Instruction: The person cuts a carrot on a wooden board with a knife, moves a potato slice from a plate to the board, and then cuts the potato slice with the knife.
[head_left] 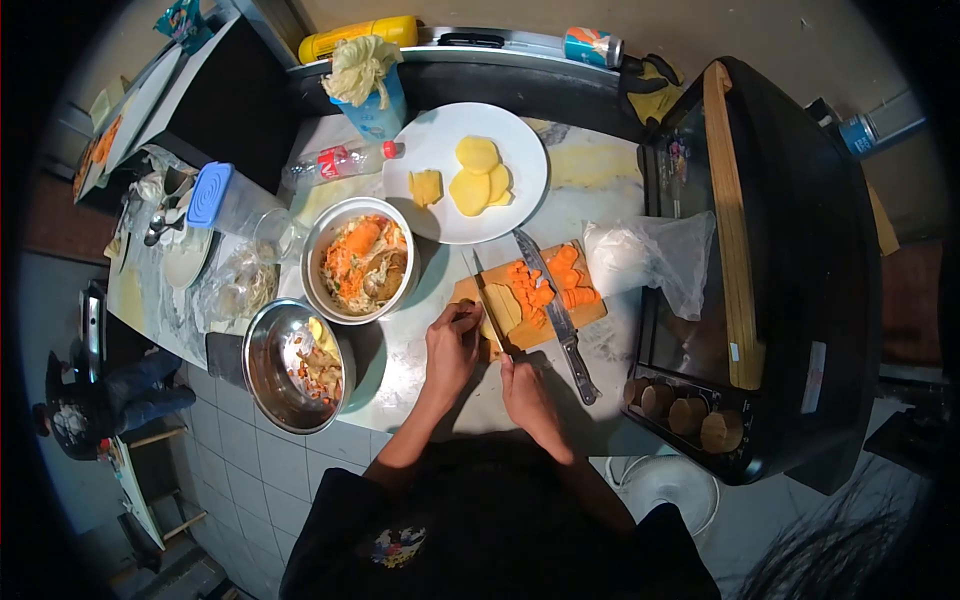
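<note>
My right hand [532, 398] is closed round the handle of a kitchen knife [489, 299], its narrow blade pointing away from me over a wooden cutting board [466, 290]. Beside the blade, my left hand [453, 350] has its fingers curled in against pale yellow potato slices [506, 308]; the fingertips are partly hidden. Diced carrot [530, 286] lies right of the potato, and larger carrot pieces [567, 268] sit at the board's far right. A second, wider knife [560, 322] rests across the board, handle towards me. More potato slices [473, 188] lie on a white plate [523, 215] behind.
Left of the board stand a pot of shredded food [352, 262] and a steel pot with peelings [262, 345] near the counter edge. A plastic bottle [340, 163] lies behind. On the right are a bag of white powder [625, 255] and a black oven [800, 280]. A person [110, 400] is far left.
</note>
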